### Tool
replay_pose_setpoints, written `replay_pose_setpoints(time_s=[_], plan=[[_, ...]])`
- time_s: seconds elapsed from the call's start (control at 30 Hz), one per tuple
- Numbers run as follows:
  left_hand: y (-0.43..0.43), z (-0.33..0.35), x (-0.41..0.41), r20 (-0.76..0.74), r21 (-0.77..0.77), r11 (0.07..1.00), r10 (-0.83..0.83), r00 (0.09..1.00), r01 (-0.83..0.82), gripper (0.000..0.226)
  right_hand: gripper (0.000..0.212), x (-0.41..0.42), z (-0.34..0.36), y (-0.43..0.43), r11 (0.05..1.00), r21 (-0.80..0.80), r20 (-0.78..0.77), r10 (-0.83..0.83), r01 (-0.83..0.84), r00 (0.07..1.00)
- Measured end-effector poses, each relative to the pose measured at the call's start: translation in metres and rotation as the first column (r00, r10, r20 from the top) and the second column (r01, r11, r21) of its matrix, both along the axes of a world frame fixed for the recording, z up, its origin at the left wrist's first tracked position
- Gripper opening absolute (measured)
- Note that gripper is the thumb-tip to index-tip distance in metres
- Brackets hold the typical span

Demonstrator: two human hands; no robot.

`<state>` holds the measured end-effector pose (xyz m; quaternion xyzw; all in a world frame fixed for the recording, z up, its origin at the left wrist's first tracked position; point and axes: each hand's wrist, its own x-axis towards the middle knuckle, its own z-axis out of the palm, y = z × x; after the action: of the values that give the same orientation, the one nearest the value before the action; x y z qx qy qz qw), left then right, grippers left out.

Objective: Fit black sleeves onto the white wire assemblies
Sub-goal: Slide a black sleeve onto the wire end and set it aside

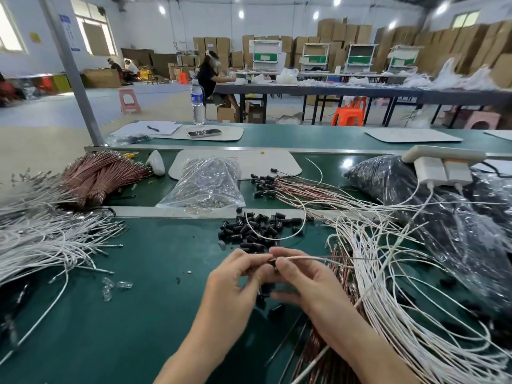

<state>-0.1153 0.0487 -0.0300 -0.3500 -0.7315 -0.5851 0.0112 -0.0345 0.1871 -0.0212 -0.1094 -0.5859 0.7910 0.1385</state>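
Your right hand (304,284) pinches a thin pale wire (310,258) between thumb and forefinger, close to its end. Your left hand (235,284) meets it there, fingertips curled tight on a small black sleeve (273,263) at that same wire end. The two hands touch at the fingertips. Blur hides whether the sleeve is over the wire tip. A few dark pieces show under your palms, too blurred to name.

Everything else lies around the loose pile of sleeves (255,230) on the green bench (124,314). Your hands are just on the near side of that pile. The held wire runs off to the pile's right into a big tangle of white wires (393,314), which spreads from beside the pile toward the near right.

Well to the left of the pile lies another heap of white wires (41,245). A few clear plastic bits (113,286) lie to the pile's near left.

Just beyond the pile, a clear bag (206,181) of small parts rests across a metal strip. Beyond and slightly right of the pile lie capped wires (277,187), their black ends toward the bag. Far right of the pile sits a dark plastic bag (429,217) with a white power strip (443,156) above it. Beyond and to the left are brown wire bundles (102,173). Farther beyond the pile stand a water bottle (197,102) and a phone (204,133).
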Motion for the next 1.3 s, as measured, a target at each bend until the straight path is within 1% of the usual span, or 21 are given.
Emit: replay_pose_setpoints(time_s=[0.07, 0.13, 0.2, 0.3, 0.5, 0.6, 0.67, 0.8, 0.9, 0.97, 1.13, 1.3], plan=[[0.003, -0.0012, 0.0025, -0.032, -0.029, 0.999, -0.017, 0.999, 0.016, 0.025, 0.02, 0.0008, 0.0011, 0.0017, 0.996, 0.043, -0.032, -0.073, 0.074, 0.997], [0.0032, -0.0017, 0.0022, -0.029, -0.019, 1.0, -0.002, 1.0, 0.001, 0.02, 0.017, 0.0004, 0.0016, 0.0026, 0.994, 0.028, -0.05, -0.106, 0.107, 0.993], [0.0019, -0.0012, 0.0019, 0.034, -0.016, 1.0, 0.025, 0.999, -0.025, 0.016, 0.017, 0.0001, 0.0019, 0.0032, 0.991, -0.006, -0.059, -0.131, 0.131, 0.99], [-0.0004, -0.001, 0.001, 0.091, -0.021, 0.999, 0.04, 0.995, -0.038, 0.022, 0.019, 0.0004, 0.0008, 0.0054, 0.986, -0.055, -0.061, -0.159, 0.156, 0.985], [-0.0001, 0.0001, 0.0025, 0.126, -0.033, 0.999, 0.027, 0.992, -0.023, 0.007, 0.02, 0.0006, -0.0009, 0.0053, 0.993, -0.047, -0.06, -0.111, 0.109, 0.992], [0.0, 0.0015, 0.0036, 0.133, -0.041, 0.999, 0.001, 0.991, 0.004, 0.007, 0.021, 0.0014, -0.0028, 0.0049, 0.996, 0.035, -0.066, -0.075, 0.077, 0.995], [-0.0001, 0.0025, 0.0047, 0.132, -0.05, 0.998, -0.025, 0.991, 0.032, 0.008, 0.02, 0.0019, -0.0034, 0.0052, 0.993, 0.068, -0.071, -0.089, 0.093, 0.994], [-0.0015, 0.0049, 0.0046, 0.161, -0.04, 0.998, -0.048, 0.986, 0.056, 0.017, 0.02, 0.0018, -0.0048, 0.0074, 0.987, 0.055, -0.073, -0.144, 0.148, 0.987], [-0.0032, 0.0062, 0.0039, 0.197, 0.001, 1.0, -0.025, 0.98, 0.025, 0.029, 0.022, 0.0012, -0.0054, 0.0091, 0.985, 0.041, -0.079, -0.166, 0.169, 0.983], [-0.0037, 0.0062, 0.0039, 0.2, -0.001, 1.0, -0.018, 0.98, 0.018, 0.031, 0.025, 0.0017, -0.0053, 0.0098, 0.985, 0.045, -0.079, -0.165, 0.169, 0.983], [-0.0027, 0.0047, 0.0057, 0.193, -0.05, 0.996, -0.056, 0.98, 0.067, 0.023, 0.023, 0.003, -0.0062, 0.0088, 0.983, 0.094, -0.062, -0.151, 0.157, 0.987], [-0.0029, 0.0064, 0.0049, 0.195, -0.059, 0.996, -0.058, 0.979, 0.071, 0.015, 0.03, 0.0039, -0.0052, 0.0077, 0.98, 0.125, -0.058, -0.15, 0.157, 0.987]])
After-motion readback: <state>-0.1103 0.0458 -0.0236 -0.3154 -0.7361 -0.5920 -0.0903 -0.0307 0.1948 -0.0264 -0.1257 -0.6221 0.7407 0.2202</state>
